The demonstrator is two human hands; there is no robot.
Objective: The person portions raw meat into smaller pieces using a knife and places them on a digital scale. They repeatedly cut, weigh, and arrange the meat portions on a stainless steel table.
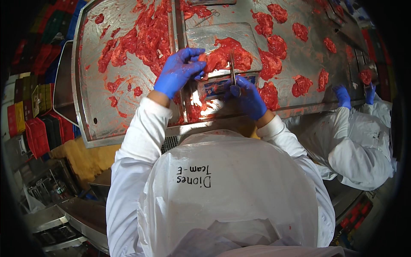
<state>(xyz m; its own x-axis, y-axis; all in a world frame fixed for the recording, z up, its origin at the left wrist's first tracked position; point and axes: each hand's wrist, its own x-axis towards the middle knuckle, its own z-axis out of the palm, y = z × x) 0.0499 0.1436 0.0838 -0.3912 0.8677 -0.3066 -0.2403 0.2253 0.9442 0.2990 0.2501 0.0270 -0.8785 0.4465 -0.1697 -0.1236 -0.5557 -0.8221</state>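
A piece of raw red meat (224, 55) lies on the metal pan (246, 32) of a weighing scale. My left hand (176, 73), in a blue glove, is closed on the left end of this meat. In my gloved right hand (250, 100), a pair of scissors (233, 70) points away from me. Its blades lie over the meat; whether they are open or closed is too fine to tell. Below the pan, the scale's front panel (214, 88) is partly hidden by my right hand.
A heap of red meat (150, 43) covers part of the left steel tray (92, 77). Several meat portions (277, 46) lie on the steel table to the right. Another pair of scissors (208, 17) rests beyond the scale. A co-worker's gloved hand (342, 96) is at the right edge.
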